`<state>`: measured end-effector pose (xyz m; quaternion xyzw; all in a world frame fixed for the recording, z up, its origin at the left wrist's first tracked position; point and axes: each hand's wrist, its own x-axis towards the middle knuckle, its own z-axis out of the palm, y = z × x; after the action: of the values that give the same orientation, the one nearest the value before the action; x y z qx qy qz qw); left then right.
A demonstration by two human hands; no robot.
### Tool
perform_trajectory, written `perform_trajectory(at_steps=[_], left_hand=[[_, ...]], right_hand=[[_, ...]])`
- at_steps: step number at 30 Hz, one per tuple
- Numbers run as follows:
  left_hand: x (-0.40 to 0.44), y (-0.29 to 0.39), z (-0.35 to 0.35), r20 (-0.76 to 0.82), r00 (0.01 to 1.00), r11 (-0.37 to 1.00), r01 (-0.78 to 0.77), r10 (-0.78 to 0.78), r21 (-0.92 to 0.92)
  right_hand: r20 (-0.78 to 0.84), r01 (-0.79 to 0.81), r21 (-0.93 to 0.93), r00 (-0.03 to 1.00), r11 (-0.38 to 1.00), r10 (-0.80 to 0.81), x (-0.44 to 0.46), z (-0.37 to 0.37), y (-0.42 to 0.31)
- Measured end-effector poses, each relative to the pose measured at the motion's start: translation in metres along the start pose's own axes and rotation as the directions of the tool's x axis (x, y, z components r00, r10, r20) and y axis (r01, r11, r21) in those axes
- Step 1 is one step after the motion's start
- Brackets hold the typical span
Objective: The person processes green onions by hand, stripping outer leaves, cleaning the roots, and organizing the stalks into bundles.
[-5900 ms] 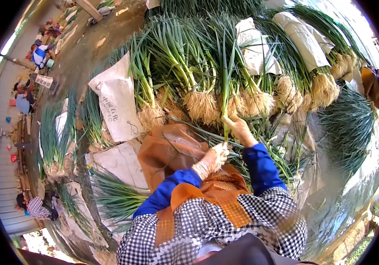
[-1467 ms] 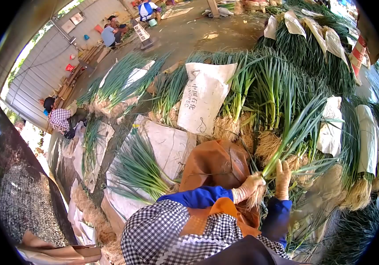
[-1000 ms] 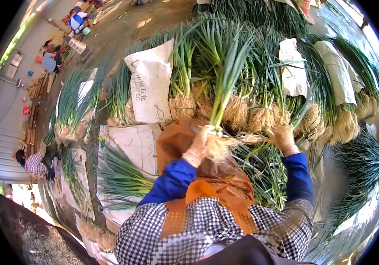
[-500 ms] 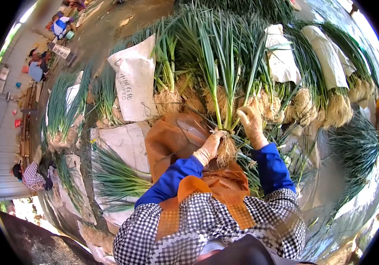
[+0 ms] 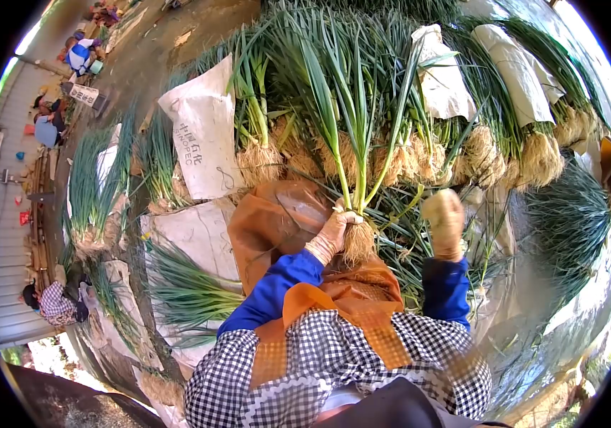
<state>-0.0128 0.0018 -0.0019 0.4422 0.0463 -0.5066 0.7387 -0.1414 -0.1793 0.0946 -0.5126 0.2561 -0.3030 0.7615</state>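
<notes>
Several long green-leaved plants [image 5: 361, 171] stand upright over the lap, their stems spreading and pale roots hanging below. My left hand [image 5: 335, 230] is closed round their base, just above the roots. To the right of them is my right hand [image 5: 445, 222], raised and curled, its fingers blurred by motion; whether it pinches anything is hidden. Beneath both hands lie an orange-brown apron [image 5: 277, 217] and loose green leaves [image 5: 405, 267]. Tied bundles with bushy roots [image 5: 259, 162] stand in a row just ahead.
A printed white sack [image 5: 202, 135] leans at the left of the row. Another leafy pile [image 5: 188, 285] lies on sacking at lower left. More plants [image 5: 573, 221] are heaped at right. A person [image 5: 56, 303] crouches at far left, and other people sit farther back.
Since half a second ago, my right hand has moved away from the stems to the right. My left hand still holds the plants, and the whole view has shifted slightly.
</notes>
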Motion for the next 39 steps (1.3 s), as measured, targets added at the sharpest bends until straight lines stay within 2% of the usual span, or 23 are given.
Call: perform_trajectory(at_steps=[2, 3, 4, 5, 9, 10, 11, 13, 16, 17, 18, 20, 21, 22, 23, 25, 27, 30, 31, 34, 35, 37, 39], left_hand=[[0.003, -0.001, 0.0, 0.012, 0.999, 0.999, -0.038, 0.038, 0.01], [0.003, 0.0, 0.002, 0.006, 0.999, 0.998, -0.035, 0.034, 0.049], [0.001, 0.004, 0.007, 0.033, 0.999, 0.999, -0.036, 0.035, 0.035], [-0.004, 0.007, 0.01, 0.054, 0.998, 0.999, -0.034, 0.033, 0.023], [-0.015, 0.012, 0.013, 0.182, 0.983, 0.999, -0.032, 0.023, 0.044], [-0.012, 0.008, 0.007, 0.184, 0.981, 0.994, -0.074, 0.057, 0.086], [-0.012, 0.005, 0.003, 0.188, 0.978, 0.986, -0.11, 0.085, 0.127], [-0.014, 0.003, 0.011, 0.137, 0.988, 0.964, -0.102, 0.07, 0.244], [0.003, -0.009, -0.007, 0.113, 0.992, 0.983, -0.078, 0.059, 0.165], [0.001, -0.008, -0.006, 0.101, 0.994, 0.981, -0.068, 0.05, 0.184], [0.001, -0.008, -0.006, 0.104, 0.993, 0.981, -0.065, 0.046, 0.185], [0.003, -0.006, -0.004, 0.103, 0.993, 0.987, -0.074, 0.06, 0.14], [0.003, -0.006, -0.005, 0.109, 0.992, 0.987, -0.073, 0.058, 0.14], [0.002, -0.006, -0.008, 0.117, 0.992, 0.988, -0.059, 0.042, 0.14], [0.002, -0.008, -0.008, 0.13, 0.991, 0.989, -0.048, 0.03, 0.138], [-0.003, -0.001, 0.001, 0.122, 0.992, 0.992, -0.048, 0.033, 0.115], [0.003, 0.0, -0.001, 0.108, 0.993, 0.998, 0.044, -0.049, 0.046], [0.005, -0.002, 0.004, 0.039, 0.998, 0.989, 0.049, -0.054, 0.138], [0.01, -0.009, 0.002, 0.012, 0.999, 0.978, 0.043, -0.046, 0.203], [-0.002, 0.011, 0.024, -0.045, 0.999, 0.942, 0.015, 0.0, 0.336], [-0.005, 0.024, 0.019, -0.001, 0.995, 0.943, 0.097, -0.102, 0.318], [-0.016, 0.05, 0.021, 0.228, 0.968, 0.967, -0.15, 0.102, 0.208], [-0.027, 0.076, 0.022, 0.162, 0.981, 0.993, -0.094, 0.105, -0.072]], right_hand=[[0.13, 0.058, -0.463, 0.992, 0.885, 0.003, 0.011, -0.021, -0.001], [0.171, 0.063, -0.735, 0.981, 0.675, 0.094, 0.012, -0.018, 0.005], [0.327, 0.252, -0.865, 0.939, 0.434, 0.108, 0.009, -0.001, 0.015], [0.315, 0.212, -0.903, 0.917, 0.373, 0.243, 0.005, 0.014, 0.022], [0.484, 0.164, -0.784, 0.765, 0.599, 0.424, 0.007, 0.036, 0.066], [0.582, 0.382, -0.714, 0.789, 0.586, 0.195, 0.006, 0.038, 0.075], [0.584, 0.38, -0.714, 0.786, 0.588, 0.201, 0.005, 0.033, 0.078], [0.411, -0.214, -0.549, 0.773, 0.808, 0.484, 0.001, 0.044, 0.039], [0.312, -0.108, -0.133, 0.939, 0.985, 0.145, -0.006, 0.011, -0.006], [0.237, 0.454, -0.372, 0.89, 0.81, -0.39, -0.005, -0.011, -0.01], [-0.018, 0.23, -0.264, 0.97, 0.937, -0.243, -0.008, -0.038, -0.014], [0.085, -0.012, 0.104, 0.996, 0.994, 0.003, 0.006, -0.093, -0.019], [0.111, -0.05, -0.219, 0.991, 0.974, 0.076, 0.013, -0.124, -0.011], [0.131, 0.031, -0.874, 0.976, 0.485, 0.174, 0.022, -0.169, 0.037], [0.067, 0.151, -0.932, 0.966, -0.329, 0.252, 0.028, -0.202, 0.075], [0.179, 0.182, -0.981, 0.983, -0.066, 0.04, 0.011, -0.146, 0.077], [-0.125, -0.403, -0.703, 0.881, 0.586, 0.456, 0.019, -0.052, 0.048], [0.022, -0.303, -0.471, 0.935, 0.829, 0.354, 0.031, 0.004, 0.088], [0.06, -0.213, -0.453, 0.961, 0.866, 0.269, 0.037, 0.017, 0.11], [0.375, 0.346, -0.732, 0.924, 0.587, -0.077, 0.036, 0.067, 0.079], [0.42, 0.4, -0.735, 0.903, 0.547, -0.095, 0.044, 0.073, 0.058], [0.303, 0.416, -0.777, 0.905, 0.472, -0.3, 0.085, 0.047, 0.053], [0.069, 0.24, -0.931, 0.856, 0.275, -0.512, 0.148, -0.011, 0.07]])
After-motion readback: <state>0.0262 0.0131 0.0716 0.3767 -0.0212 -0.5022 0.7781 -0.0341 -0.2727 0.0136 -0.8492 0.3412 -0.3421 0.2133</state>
